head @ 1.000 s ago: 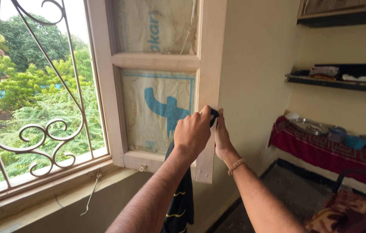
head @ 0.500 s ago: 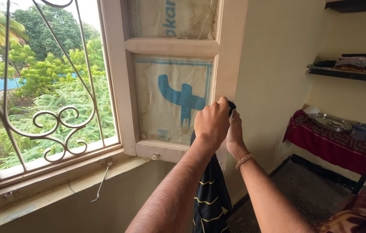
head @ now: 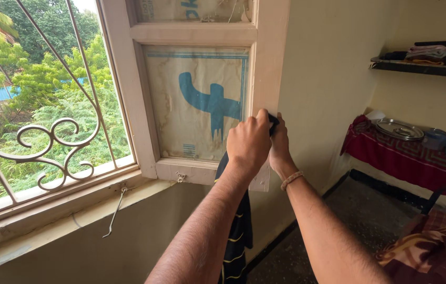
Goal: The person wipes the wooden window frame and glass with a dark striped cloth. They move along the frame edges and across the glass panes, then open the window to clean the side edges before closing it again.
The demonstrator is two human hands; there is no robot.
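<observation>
**Both hands pinch a dark cloth at the shutter's edge**

The left hand [head: 249, 143] and right hand [head: 279, 150] meet at the right edge of the open window shutter [head: 196, 100], fingers closed tight around the top of a dark striped cloth [head: 238, 236]. The cloth hangs straight down from the grip, its long axis vertical, passing under the left forearm toward the floor. The left hand sits in front and hides most of the hold. To the left, a scrolled window grille [head: 49, 142] faces trees. To the right, a red-covered table [head: 407, 158] holds a steel lid; a wall shelf [head: 422, 67] carries folded cloths.
</observation>
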